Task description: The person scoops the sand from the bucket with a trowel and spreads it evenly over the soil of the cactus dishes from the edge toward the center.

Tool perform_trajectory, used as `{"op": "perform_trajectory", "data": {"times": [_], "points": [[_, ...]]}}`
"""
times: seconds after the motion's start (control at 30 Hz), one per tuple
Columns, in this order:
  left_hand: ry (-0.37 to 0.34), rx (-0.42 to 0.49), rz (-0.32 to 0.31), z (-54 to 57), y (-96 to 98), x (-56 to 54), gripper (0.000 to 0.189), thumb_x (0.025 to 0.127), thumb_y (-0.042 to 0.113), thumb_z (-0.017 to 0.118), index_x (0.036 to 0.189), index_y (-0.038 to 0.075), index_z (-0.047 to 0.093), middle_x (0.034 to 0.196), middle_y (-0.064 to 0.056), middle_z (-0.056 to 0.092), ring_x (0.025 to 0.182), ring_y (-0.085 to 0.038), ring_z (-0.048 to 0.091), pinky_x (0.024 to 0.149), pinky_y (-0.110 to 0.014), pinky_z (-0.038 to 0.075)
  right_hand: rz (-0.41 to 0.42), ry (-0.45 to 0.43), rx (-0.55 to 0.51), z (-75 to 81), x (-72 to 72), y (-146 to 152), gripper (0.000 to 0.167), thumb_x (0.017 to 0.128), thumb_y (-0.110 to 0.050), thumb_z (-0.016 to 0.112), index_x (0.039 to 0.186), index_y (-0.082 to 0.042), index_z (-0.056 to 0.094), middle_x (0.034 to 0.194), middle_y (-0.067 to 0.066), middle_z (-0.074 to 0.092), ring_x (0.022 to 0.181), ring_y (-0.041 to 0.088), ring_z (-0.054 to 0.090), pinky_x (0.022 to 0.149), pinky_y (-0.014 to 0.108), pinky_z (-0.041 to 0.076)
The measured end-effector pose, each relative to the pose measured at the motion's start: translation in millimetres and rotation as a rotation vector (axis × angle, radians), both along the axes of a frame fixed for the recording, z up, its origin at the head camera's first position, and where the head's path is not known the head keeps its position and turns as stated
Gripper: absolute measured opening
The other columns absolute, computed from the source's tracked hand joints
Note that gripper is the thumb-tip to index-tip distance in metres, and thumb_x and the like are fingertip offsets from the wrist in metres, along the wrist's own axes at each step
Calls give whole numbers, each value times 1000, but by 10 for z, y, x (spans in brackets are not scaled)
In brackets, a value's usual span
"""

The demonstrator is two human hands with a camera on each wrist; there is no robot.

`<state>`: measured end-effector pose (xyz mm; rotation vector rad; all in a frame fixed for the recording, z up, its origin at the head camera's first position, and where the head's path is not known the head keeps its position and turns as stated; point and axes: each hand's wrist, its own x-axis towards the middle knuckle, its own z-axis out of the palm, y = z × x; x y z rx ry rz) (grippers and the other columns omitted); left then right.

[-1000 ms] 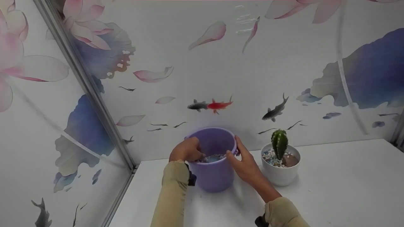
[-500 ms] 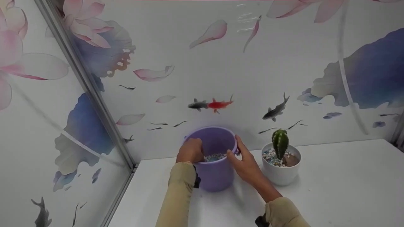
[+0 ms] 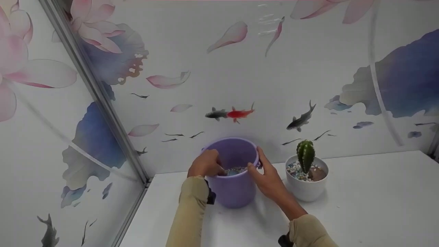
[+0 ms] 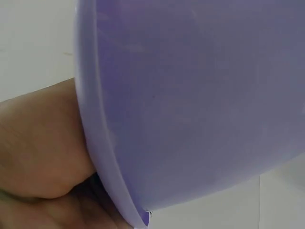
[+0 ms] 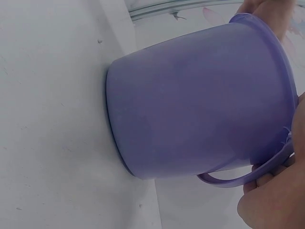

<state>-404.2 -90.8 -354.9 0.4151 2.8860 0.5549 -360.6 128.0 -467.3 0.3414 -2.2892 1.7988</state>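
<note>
A purple plastic bucket (image 3: 233, 192) stands upright on the white table, with small mixed-colour pebbles (image 3: 238, 169) inside. My left hand (image 3: 205, 164) reaches over its left rim, fingers bent down toward the pebbles; the bucket wall hides the fingertips, so I cannot tell what they hold. In the left wrist view the hand (image 4: 43, 143) is partly covered by the rim. My right hand (image 3: 269, 180) grips the bucket's right rim, thumb at the front and fingers behind. In the right wrist view the purple handle (image 5: 228, 182) hangs beside the right fingers.
A white pot (image 3: 306, 190) holding a green cactus (image 3: 305, 156) and coloured pebbles stands right of the bucket, close to my right forearm. Behind the table (image 3: 374, 199) rises a wall (image 3: 267, 82) printed with fish and petals. A metal frame edge (image 3: 92, 85) runs along the left.
My left hand shifted right and deeper into the bucket, then slightly back left and up. The right hand keeps its hold on the rim, and the bucket stays in place.
</note>
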Motion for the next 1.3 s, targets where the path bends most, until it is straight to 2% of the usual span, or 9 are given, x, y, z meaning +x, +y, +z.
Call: {"op": "perform_trajectory", "data": {"times": [0.27,0.53,0.77,1.0,1.2,1.3], "points": [[16,44,-99,-23,-64,-63,9,93,20,87,98,12,88,103,-3,84,94,-18,73,90,-43,63,0,-7,9,9,-3,9,84,113,-42,57,176,-19,7,183,11,12,169,34,16,133,62,22],[52,81,-157,-12,-87,-54,11,94,21,87,101,13,89,107,-4,84,103,-19,74,94,-44,62,-11,-21,22,23,-4,34,84,113,-42,56,176,-19,5,183,11,13,168,33,19,133,62,21],[50,112,-167,-53,-140,-79,10,94,23,86,101,15,89,104,0,84,98,-16,73,92,-42,62,-9,-33,24,6,5,36,86,113,-47,56,176,-21,4,183,9,12,168,33,18,133,63,21],[64,197,-142,-86,-239,-80,11,98,24,82,104,16,88,112,-2,83,112,-23,73,99,-47,61,25,-23,-8,-3,1,15,85,113,-43,56,176,-22,3,183,11,10,169,33,15,132,64,23],[77,263,-111,-95,-309,-88,11,100,25,79,105,18,87,114,-2,81,112,-22,72,96,-46,62,6,-46,2,8,-3,5,83,114,-42,56,176,-26,4,183,7,13,168,30,19,132,63,24],[106,270,-129,-103,-334,-88,12,102,25,78,105,19,87,116,-2,82,114,-23,73,97,-47,62,8,-48,10,6,-3,3,84,113,-44,56,176,-25,3,183,7,11,169,31,16,132,63,23]]}}
